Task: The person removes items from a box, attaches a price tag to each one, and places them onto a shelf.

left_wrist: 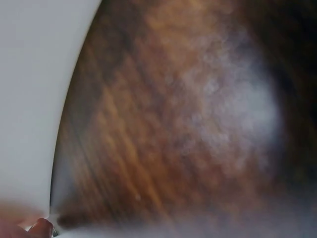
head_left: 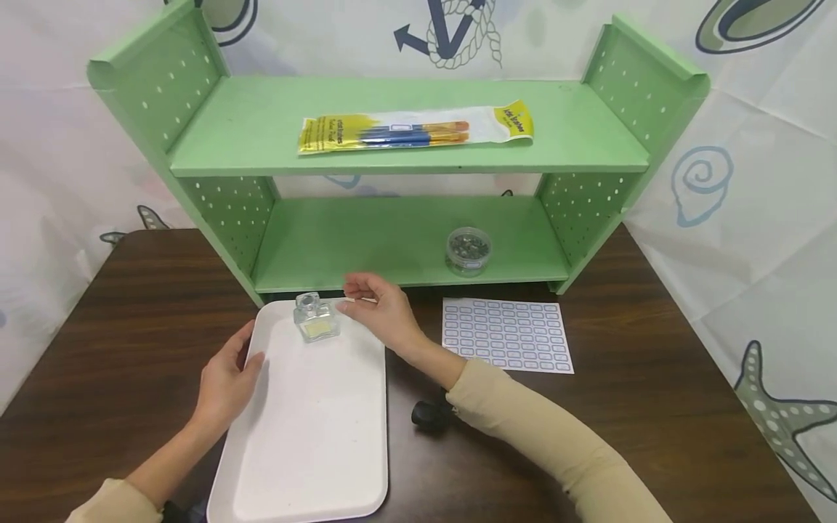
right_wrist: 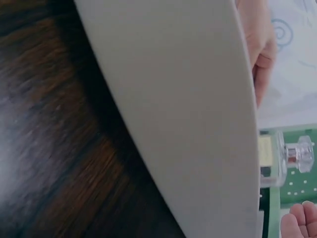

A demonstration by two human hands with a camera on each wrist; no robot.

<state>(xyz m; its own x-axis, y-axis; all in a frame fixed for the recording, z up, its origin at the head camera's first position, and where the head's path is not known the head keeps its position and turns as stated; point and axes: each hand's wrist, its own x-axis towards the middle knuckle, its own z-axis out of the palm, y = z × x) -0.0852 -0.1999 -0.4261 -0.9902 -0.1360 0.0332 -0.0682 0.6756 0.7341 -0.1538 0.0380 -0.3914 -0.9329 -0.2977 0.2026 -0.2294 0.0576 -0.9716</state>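
Note:
A white tray (head_left: 314,428) lies lengthwise on the dark table. My left hand (head_left: 229,378) grips its left rim, thumb over the top edge and fingers along the outer side. In the left wrist view only a fingertip (left_wrist: 42,228) shows at the tray's edge. On the tray's far end stands a small clear glass bottle (head_left: 317,319) with a chunky stopper and a pale yellow label. My right hand (head_left: 382,312) hovers just right of the bottle, fingers loosely bent and holding nothing. The right wrist view shows a gap between the bottle (right_wrist: 270,153) and the right fingers (right_wrist: 299,218).
Behind the tray stands a green two-tier shelf (head_left: 392,240). A pack of paintbrushes (head_left: 412,131) lies on its upper board, and a round clear tub (head_left: 468,250) of small grey pieces sits on the lower one. A label sheet (head_left: 506,334) lies right of the tray.

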